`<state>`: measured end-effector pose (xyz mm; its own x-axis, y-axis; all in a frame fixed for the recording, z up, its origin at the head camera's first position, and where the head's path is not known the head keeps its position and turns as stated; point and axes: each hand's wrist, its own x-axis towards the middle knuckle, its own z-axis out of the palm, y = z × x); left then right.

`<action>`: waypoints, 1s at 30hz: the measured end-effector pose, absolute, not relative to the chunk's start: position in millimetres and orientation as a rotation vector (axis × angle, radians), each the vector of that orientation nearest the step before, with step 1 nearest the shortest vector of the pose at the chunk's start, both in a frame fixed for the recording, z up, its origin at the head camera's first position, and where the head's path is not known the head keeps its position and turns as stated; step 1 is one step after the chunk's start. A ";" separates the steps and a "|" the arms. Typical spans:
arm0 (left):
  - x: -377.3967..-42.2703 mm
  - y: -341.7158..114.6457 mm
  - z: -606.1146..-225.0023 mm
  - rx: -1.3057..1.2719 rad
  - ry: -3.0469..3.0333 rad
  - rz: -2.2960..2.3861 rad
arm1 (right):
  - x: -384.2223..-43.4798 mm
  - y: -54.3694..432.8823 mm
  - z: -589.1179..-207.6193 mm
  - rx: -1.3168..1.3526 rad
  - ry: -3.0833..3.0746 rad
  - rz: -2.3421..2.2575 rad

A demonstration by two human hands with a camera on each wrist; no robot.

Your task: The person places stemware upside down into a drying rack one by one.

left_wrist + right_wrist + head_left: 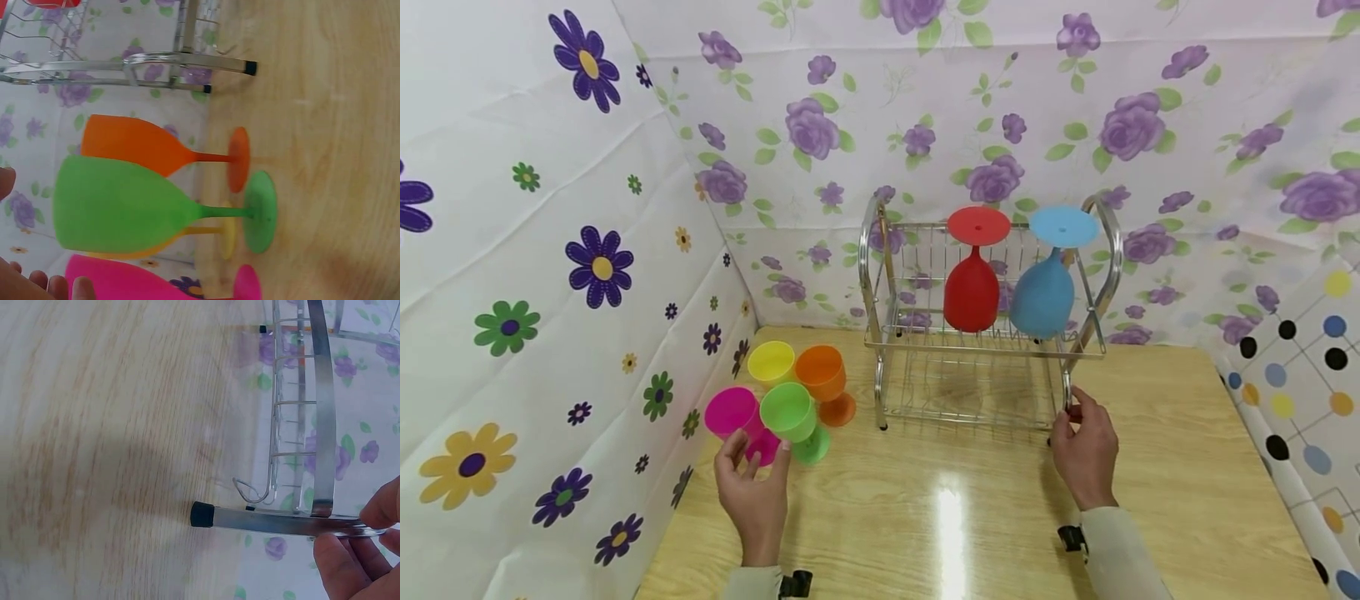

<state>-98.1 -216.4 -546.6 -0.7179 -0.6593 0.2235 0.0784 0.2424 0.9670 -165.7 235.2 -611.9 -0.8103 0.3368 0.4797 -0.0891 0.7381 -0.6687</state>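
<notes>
My left hand (756,502) is beside a group of plastic goblets, fingers apart and holding nothing. Its fingers overlap the pink goblet (730,410) in the head view, and its thumb is near the green goblet (125,203). Behind these stand a yellow goblet (771,363) and an orange goblet (822,375), all upright. My right hand (1086,454) pinches the front right leg of a two-tier metal dish rack (324,425) between thumb and fingers. On its upper tier a red goblet (972,292) and a blue goblet (1043,296) stand upside down, bases up.
The rack's lower wire shelf (962,417) sits low over the wooden table (880,517). Floral cloth (820,208) hangs behind the rack, flower-print cloth (565,350) on the left, and dotted cloth (1300,400) on the right.
</notes>
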 end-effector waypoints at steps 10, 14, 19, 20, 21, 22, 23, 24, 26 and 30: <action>-116.0 -209.1 -588.7 0.535 -1.825 -1.591 | -166.2 233.5 -614.4 -0.196 -2.334 0.942; -125.1 -203.6 -599.0 0.551 -1.762 -1.600 | -167.5 230.7 -613.2 -0.198 -2.327 0.938; -132.9 -197.4 -607.7 0.545 -1.697 -1.621 | -168.4 230.6 -613.6 -0.187 -2.309 0.914; -134.1 -196.7 -609.4 0.542 -1.694 -1.616 | -168.4 231.0 -613.7 -0.183 -2.306 0.910; -135.3 -196.0 -611.2 0.539 -1.694 -1.608 | -168.3 231.6 -613.7 -0.179 -2.302 0.907; -136.4 -195.4 -612.7 0.538 -1.694 -1.600 | -168.1 232.1 -613.7 -0.177 -2.301 0.903; -137.4 -194.8 -614.2 0.542 -1.698 -1.596 | -167.8 232.5 -613.6 -0.175 -2.299 0.901; -138.3 -194.1 -615.6 0.549 -1.706 -1.590 | -167.5 233.0 -613.6 -0.173 -2.298 0.898; -139.8 -193.5 -617.9 0.564 -1.725 -1.575 | -167.4 232.9 -613.6 -0.169 -2.296 0.898; -142.7 -192.8 -622.6 0.565 -1.737 -1.564 | -166.6 232.0 -613.9 -0.168 -2.300 0.900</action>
<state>-142.7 -192.8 -622.6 -0.6442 -0.7325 0.2200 0.1421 0.1680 0.9755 -166.6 232.0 -613.9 -0.7783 0.3369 0.5299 -0.1121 0.7557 -0.6452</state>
